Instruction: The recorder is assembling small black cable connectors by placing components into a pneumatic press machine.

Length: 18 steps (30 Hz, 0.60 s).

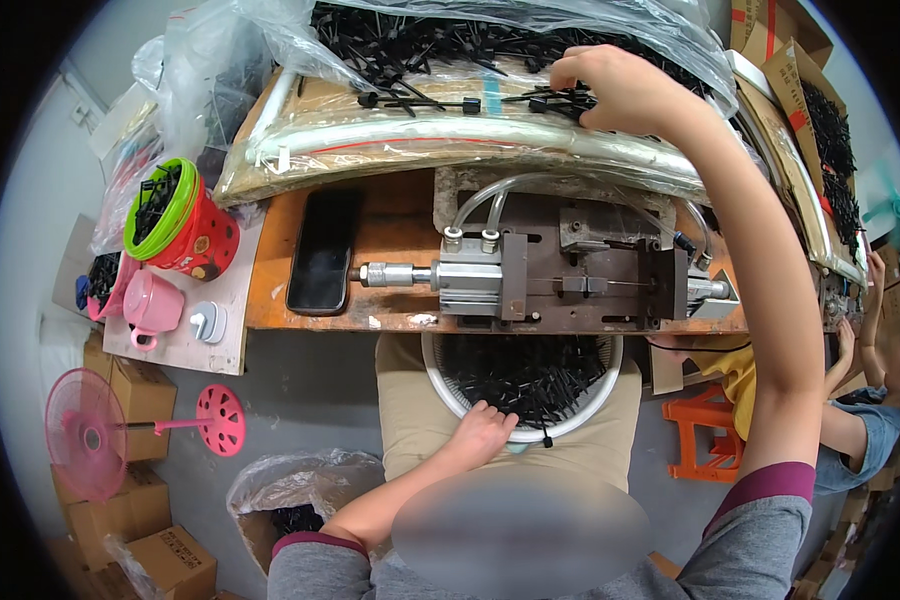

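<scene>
My right hand [620,88] reaches over a pile of small black plastic parts [410,45] with thin stems and blocky heads. Its thumb and fingers are curved and apart, with several loose parts [560,101] lying between and beside them. My left hand [480,436] is closed over the near rim of a white basket [614,385] in my lap, fingertips against the black parts [530,375] inside. Whether those fingertips also pinch a part is hidden. Between the pile and the basket stands a metal clamping device [580,285] with a silver cylinder [470,277] and clear air hoses.
A black phone [322,250] lies left of the device. Further left are a red-and-green bucket [192,235], a pink mug [153,305] and a white earphone case [208,322]. A pink fan [87,435] and cartons [175,560] stand on the floor. Another person [860,430] works at right, near an orange stool [700,435].
</scene>
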Motion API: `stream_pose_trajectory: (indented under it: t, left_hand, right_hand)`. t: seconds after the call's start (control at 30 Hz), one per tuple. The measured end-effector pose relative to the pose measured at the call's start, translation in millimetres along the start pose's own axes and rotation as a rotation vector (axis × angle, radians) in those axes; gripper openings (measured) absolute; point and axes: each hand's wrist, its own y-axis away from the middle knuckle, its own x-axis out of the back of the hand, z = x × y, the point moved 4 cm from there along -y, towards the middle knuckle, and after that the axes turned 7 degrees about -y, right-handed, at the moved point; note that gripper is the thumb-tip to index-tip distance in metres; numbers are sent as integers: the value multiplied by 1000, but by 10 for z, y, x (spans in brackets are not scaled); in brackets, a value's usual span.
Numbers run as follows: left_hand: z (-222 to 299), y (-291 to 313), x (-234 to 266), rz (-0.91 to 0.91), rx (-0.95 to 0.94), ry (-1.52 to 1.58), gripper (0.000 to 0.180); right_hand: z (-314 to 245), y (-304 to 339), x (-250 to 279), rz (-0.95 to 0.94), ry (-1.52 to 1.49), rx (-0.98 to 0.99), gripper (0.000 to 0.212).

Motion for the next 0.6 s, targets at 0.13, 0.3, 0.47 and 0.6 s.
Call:
stream_pose_trajectory:
  t: [0.13, 0.3, 0.47, 0.6]
  left_hand:
    - [49, 33, 65, -8, 54, 14, 26]
    - [108, 29, 359, 18, 129, 153, 36]
    - [261, -237, 1161, 268, 167, 368, 38]
    - [259, -437, 1987, 584, 272, 676, 34]
  right_hand:
    - [-133, -42, -3, -31, 22, -60, 31]
    - [-54, -8, -66, 29, -67, -39, 12]
    - [76, 218, 74, 418, -265, 62, 15]
    - [-268, 706, 247, 611, -578, 32, 18]
